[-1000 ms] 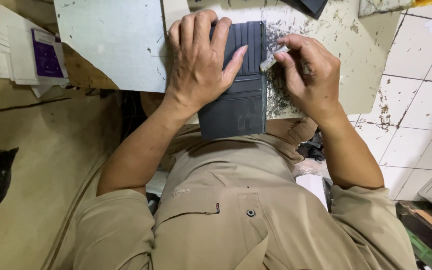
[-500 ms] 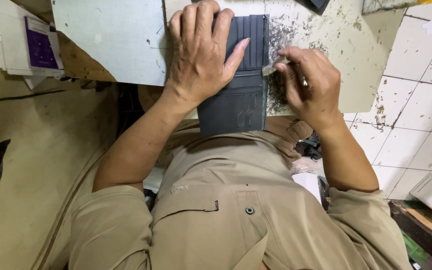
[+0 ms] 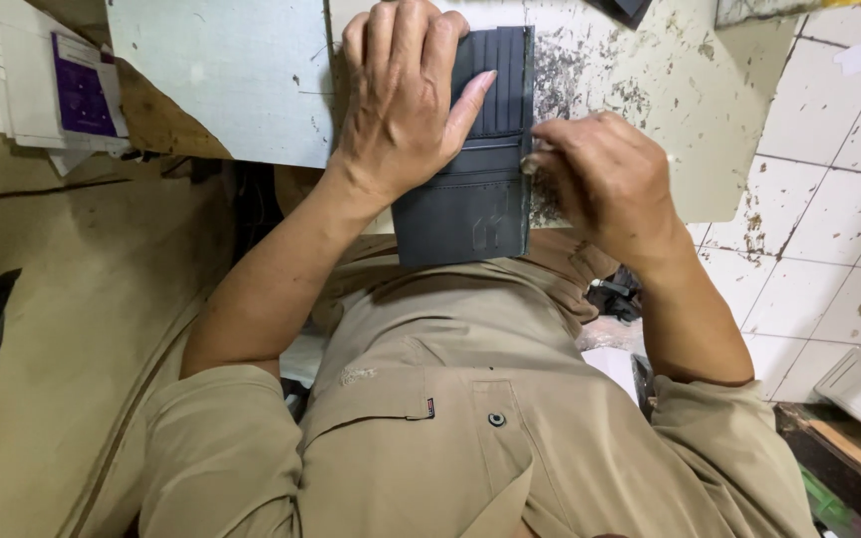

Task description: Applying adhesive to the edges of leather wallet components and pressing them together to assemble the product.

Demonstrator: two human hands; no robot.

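While pinned flat under left hand (image 3: 401,105), dark wallet (image 3: 475,169); right hand (image 3: 600,179) pinching its edge beside paper stack (image 3: 42,85).

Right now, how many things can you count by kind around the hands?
Dark grey wallets: 1
Hands, left hand and right hand: 2
Pale blue boards: 1
Paper stacks: 1
Total: 5

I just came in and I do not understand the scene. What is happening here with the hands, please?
A person in a beige shirt works on a dark wallet piece lying on a stained, worn board. The left hand lies flat on it, pressing it down. The right hand touches its right edge with pinched fingertips; whether they hold a small tool cannot be told. White papers lie at the far left.
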